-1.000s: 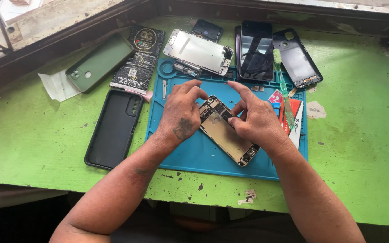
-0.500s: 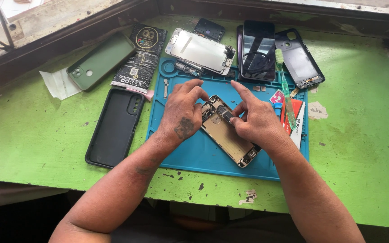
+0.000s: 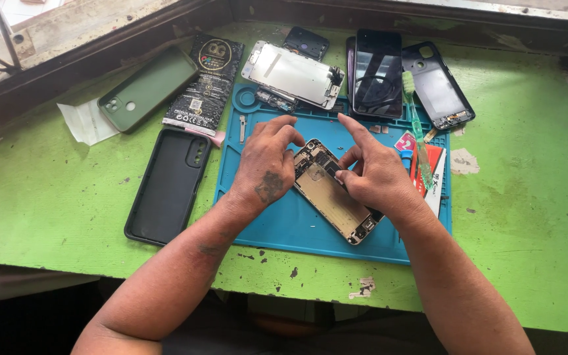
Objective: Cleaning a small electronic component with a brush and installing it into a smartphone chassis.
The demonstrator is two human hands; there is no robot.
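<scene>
Chipped green table [image 3: 534,197], dark window frame [image 3: 87,72], daylight.

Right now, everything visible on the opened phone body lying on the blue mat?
The opened gold-framed phone body lies flat and diagonal on the blue silicone work mat, screen removed, insides facing up. A pale metal plate fills the middle; dark boards and small components crowd the upper end, with more small parts at the lower end. The left hand rests fingertips on its upper left edge; the right hand covers its right side, index finger raised.
</scene>
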